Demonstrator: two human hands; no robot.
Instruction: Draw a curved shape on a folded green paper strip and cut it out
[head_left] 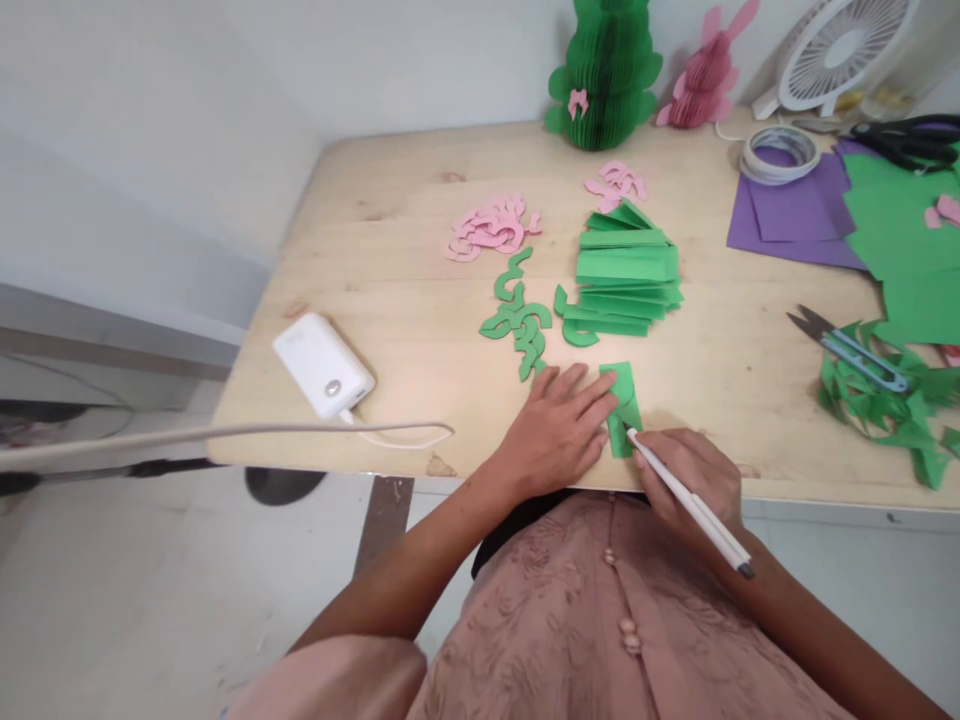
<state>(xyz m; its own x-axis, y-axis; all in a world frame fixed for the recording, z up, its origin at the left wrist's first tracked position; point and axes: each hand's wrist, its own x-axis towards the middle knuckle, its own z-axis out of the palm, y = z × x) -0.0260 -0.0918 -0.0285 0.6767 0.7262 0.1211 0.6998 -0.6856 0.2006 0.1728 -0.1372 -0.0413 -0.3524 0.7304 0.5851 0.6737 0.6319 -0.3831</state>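
Pale wood, with a few darker knots, makes up the surface (390,300), set against a plain white wall (450,60). Near its front edge, between the two hands, lies a small green paper piece (619,443) with faint curved lines on it. The left hand (559,425) rests palm down, fingers slightly spread, with fingertips on the piece's left side. The right hand (694,470) is closed around a white pen (694,505), its tip at the paper's right side.

The piece should be very light, thin and flexible, stiff enough to lie flat but quick to slide or crease. Flat fingertips near an edge, away from the lines, would hold it best; a hard pinch could bend it.

Just beyond the left hand are curved green cutouts (536,313), with pink cutouts (499,238) farther off. Ahead of both hands sits a pile of folded green strips (626,265). A white power bank (322,365) lies well left of the left hand. To the right of the right hand, blue-handled scissors (862,360) rest on green scraps (855,405); beyond them are purple paper (795,225) and a tape roll (780,176).
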